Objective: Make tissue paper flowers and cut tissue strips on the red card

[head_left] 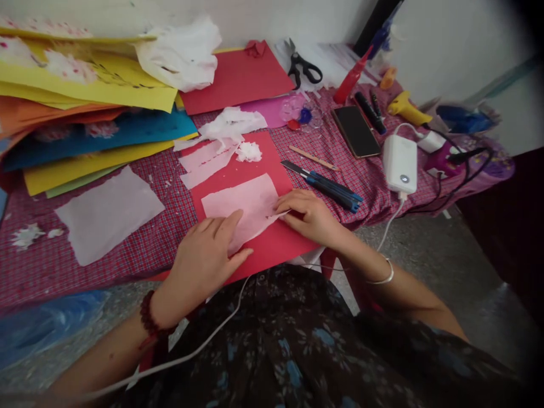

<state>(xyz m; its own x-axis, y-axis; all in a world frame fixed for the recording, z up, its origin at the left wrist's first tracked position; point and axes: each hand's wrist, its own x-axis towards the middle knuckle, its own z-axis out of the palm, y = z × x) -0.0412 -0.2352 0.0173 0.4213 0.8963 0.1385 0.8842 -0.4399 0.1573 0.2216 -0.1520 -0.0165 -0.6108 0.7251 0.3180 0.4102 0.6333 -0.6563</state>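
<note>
A piece of thin pinkish-white tissue paper lies on a red paper sheet. My left hand rests flat on the tissue's near left part, fingers spread. At the tissue's right edge my right hand has its fingers closed, pinching a lifted corner. Just beyond, on the same red sheet, sit a small shredded white paper tuft and torn tissue strips. A utility knife with its blade out lies right of the sheet, near my right hand.
Another tissue piece lies at left on the checked cloth. Stacked coloured papers fill the back left. Scissors, a wooden stick, a phone, a glue gun and a cabled white power bank lie towards the right.
</note>
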